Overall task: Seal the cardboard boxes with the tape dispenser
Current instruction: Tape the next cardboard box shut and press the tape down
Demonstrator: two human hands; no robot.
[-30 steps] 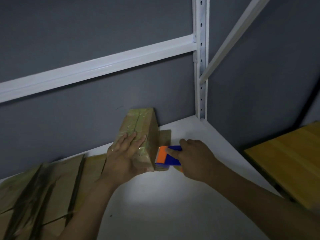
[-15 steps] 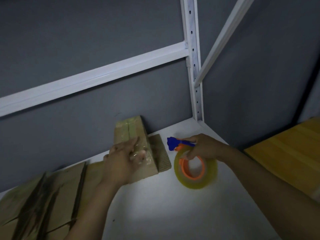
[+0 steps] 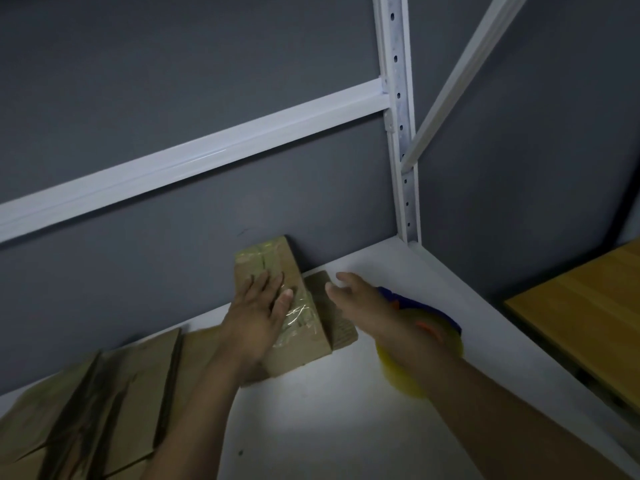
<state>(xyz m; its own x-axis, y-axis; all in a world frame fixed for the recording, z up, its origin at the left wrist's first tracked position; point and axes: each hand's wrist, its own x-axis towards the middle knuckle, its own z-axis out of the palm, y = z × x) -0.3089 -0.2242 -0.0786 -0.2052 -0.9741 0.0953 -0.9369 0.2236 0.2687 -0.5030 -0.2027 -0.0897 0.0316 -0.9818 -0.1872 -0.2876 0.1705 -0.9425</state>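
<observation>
left hand point(image 3: 258, 313) flat, pressing tape point(image 3: 294, 315) down on cardboard box point(image 3: 277, 258) | right hand point(image 3: 367, 306) spread, empty, tape dispenser point(image 3: 445, 329) just beneath its wrist | step: smoothing the seal | next: probably grasp the tape dispenser

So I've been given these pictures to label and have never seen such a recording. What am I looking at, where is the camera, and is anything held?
There is no machine here: these are a person's two bare hands, filmed by one wide camera worn on the head, looking forward and down. The left hand lies flat on a small cardboard box whose top is covered with clear tape. The right hand is open, fingers straight, beside the box, and grips nothing. Partly hidden behind it, the tape dispenser, blue and orange with a yellowish roll, seems to lie on the white shelf; that part is blurred. Flattened cardboard sheets lie at the left. A wooden table stands off to the right.
</observation>
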